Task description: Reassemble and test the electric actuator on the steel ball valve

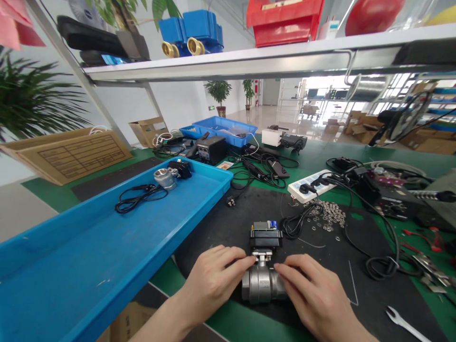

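A steel ball valve lies on the black mat, and a black actuator with its cover off sits on top of it. Between the two is a small metal bracket. My left hand is closed at the valve's left side, fingertips against the bracket's left end. On the other side my right hand grips the valve's right end, thumb and fingers drawn together near the stem. Any small part between the fingertips is too small to make out.
A blue tray at left holds another valve and a coiled cable. A power strip, loose metal nuts and a black cable lie beyond my right hand. An open-end wrench lies front right. A shelf spans overhead.
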Demonstrator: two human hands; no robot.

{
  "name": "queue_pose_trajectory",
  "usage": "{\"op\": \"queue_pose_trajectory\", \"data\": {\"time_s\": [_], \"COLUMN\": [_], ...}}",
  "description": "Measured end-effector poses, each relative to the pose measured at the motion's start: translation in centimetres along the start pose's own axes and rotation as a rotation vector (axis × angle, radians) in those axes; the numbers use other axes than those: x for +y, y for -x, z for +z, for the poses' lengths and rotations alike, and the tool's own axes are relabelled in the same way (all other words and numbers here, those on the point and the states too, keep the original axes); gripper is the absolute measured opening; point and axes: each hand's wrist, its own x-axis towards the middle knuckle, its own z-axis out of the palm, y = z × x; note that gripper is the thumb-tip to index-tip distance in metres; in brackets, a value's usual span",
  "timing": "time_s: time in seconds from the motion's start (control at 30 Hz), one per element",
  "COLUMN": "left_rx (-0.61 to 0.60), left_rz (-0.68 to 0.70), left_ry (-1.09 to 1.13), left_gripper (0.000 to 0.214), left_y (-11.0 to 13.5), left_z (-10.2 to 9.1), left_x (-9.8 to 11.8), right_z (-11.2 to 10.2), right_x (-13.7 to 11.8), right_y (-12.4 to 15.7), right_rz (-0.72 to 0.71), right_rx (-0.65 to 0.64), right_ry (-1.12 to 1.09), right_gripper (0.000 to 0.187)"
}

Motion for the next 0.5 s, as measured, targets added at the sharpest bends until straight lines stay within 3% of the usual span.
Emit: {"op": "queue_pose_trajectory", "data": {"time_s": [0.07, 0.17, 0.27, 0.5], "left_rx": [0.058, 0.012, -0.035, 0.039], "left_rz": [-0.134, -0.290, -0.358, -0.263], "left_ry": [0.091, 0.216, 0.269, 0.219], "left_gripper": [0.027, 0.043, 0.069, 0.067], "left_y": [1.2, 2.4, 2.9, 2.5], "left_z": [0.5, 1.2, 2.0, 3.5], "left_x": [1.0, 2.4, 2.9, 2.4], "right_z": [0.4, 1.3, 2.5, 2.5], "right_x": [-0.4, -0.8, -0.9, -1.1], "right_y": [1.1, 2.1, 2.2, 2.4], "right_rz": [0.075, 0.132, 0.149, 0.143], "right_rx": [-0.008, -0.066, -0.088, 0.008], "right_ry": [-0.022, -0.004, 0.001, -0.017], "right_gripper": [0.046, 0.073, 0.067, 0.049]}}
